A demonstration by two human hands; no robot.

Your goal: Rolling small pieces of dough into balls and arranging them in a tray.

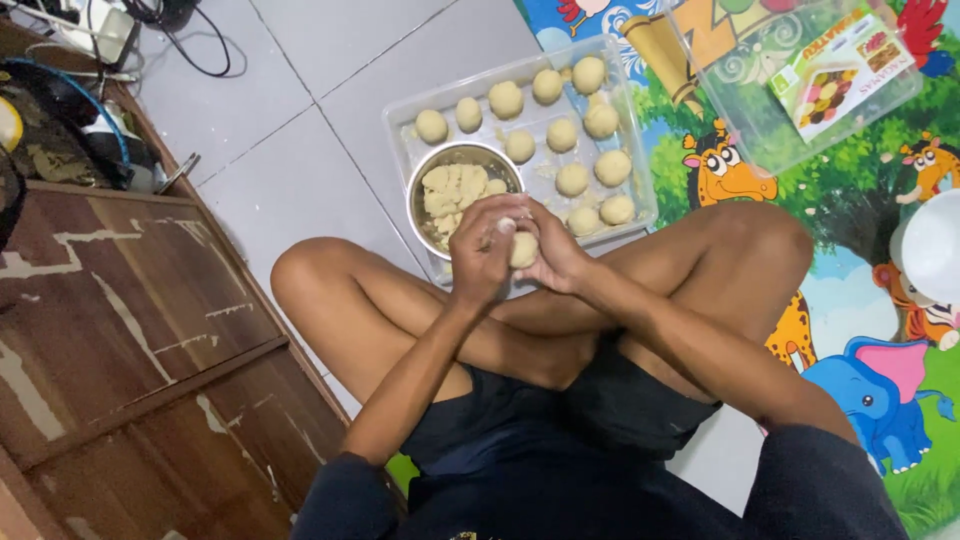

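I am sitting cross-legged, both forearms reaching forward over my knees. My left hand point(484, 248) and right hand point(556, 252) are meeting in front, fingers curling inward, cupping together around a small lump.

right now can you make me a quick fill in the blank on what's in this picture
1. Both hands, left hand and right hand, press a ball of ____ between them.
2. The metal bowl sits inside a clear plastic ____.
3. The dough balls lie in rows, and the picture on the mat beside them shows cartoon ____.

Missing words: dough; tray; animals
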